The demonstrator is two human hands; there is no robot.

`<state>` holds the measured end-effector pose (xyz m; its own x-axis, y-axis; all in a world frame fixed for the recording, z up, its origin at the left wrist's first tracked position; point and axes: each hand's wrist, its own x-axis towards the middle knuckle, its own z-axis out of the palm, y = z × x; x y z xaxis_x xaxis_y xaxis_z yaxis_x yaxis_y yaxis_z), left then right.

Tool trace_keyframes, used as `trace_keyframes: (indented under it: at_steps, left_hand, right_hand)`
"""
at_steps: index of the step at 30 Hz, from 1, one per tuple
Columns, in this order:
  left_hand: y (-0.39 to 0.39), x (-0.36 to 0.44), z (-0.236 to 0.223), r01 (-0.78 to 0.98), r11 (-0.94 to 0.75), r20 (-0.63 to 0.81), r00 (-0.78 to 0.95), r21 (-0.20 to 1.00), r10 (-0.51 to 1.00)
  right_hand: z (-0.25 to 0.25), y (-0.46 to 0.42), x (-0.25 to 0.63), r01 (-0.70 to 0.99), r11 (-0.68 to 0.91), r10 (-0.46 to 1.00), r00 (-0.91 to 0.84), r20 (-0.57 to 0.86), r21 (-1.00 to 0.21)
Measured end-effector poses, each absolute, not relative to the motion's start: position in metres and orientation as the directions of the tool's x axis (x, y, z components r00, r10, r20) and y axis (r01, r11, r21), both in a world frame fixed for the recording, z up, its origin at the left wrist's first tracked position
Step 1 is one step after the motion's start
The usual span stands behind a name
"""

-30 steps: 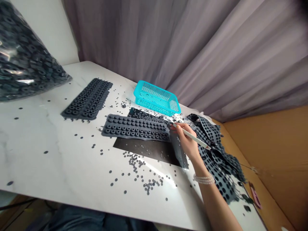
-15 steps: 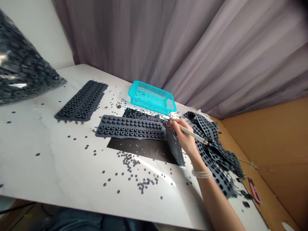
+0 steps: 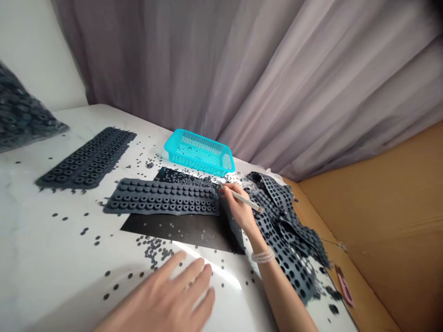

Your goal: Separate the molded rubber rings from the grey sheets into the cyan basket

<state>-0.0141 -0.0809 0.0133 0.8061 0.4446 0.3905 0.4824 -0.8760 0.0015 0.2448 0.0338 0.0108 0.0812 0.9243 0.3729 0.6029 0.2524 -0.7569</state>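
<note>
My right hand [image 3: 238,205] is closed around a white pen-like stick [image 3: 246,200], close to the right end of a dark grey rubber sheet [image 3: 166,198] with rows of ring-shaped bumps. That sheet lies partly on a flat black sheet [image 3: 169,229] strewn with small grey discs. Over the front of the table my left hand [image 3: 173,293] hovers palm down, fingers spread, holding nothing. Loose discs [image 3: 154,249] lie just beyond its fingertips. A second bumpy rubber sheet [image 3: 86,159] rests at the left.
Behind the black sheet stands a turquoise mesh basket [image 3: 200,154]. Punched-out rubber sheets [image 3: 287,240] are heaped at the right, beside a cardboard wall [image 3: 391,221]. A pink-handled tool [image 3: 344,286] lies there. A clear bag of dark rings [image 3: 24,110] stands at far left.
My left hand has come into view from below, fingers spread. The view has shifted, so the table's things appear further left and lower. My right hand still holds the white stick near the sheet's end.
</note>
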Motion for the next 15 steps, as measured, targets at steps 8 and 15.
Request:
trace_keyframes:
  at_steps: [8,15]
  left_hand:
    - [0.013,0.027,0.015,0.69,-0.723,0.204,0.712,-0.027,0.672]
    - [0.013,0.021,-0.004,0.661,-0.748,0.2,0.727,0.055,0.657]
  right_hand:
    - [0.007,0.02,0.235,0.704,0.277,0.957,-0.141,0.254,-0.653]
    - [0.007,0.02,0.231,0.735,0.262,0.964,-0.175,0.198,-0.625]
